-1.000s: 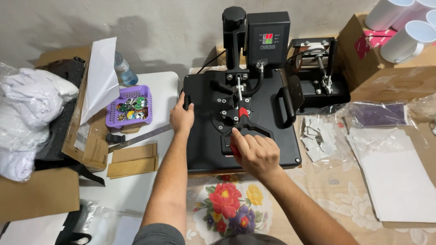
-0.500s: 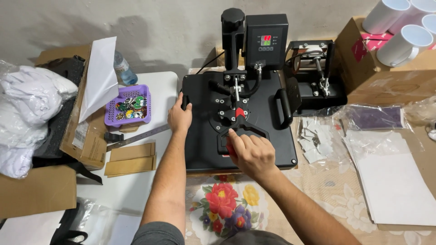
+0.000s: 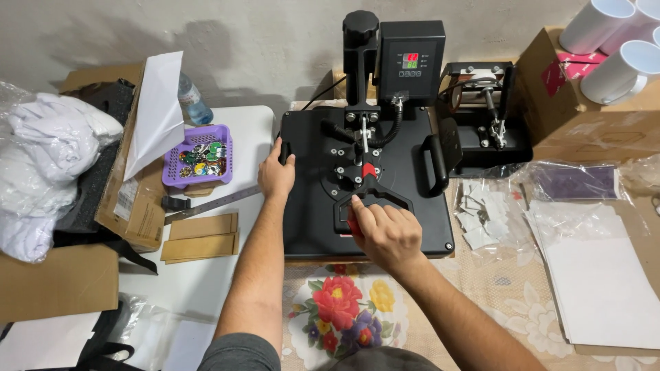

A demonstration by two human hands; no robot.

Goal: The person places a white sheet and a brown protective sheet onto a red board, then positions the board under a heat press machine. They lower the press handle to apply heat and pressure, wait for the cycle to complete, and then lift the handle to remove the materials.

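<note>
Both hands on heat press: left hand grips edge, right hand grips handle.

Wore a short grey sleeve on the left arm. Bare forearms below it. No rings or watch on left hand or right hand.
</note>
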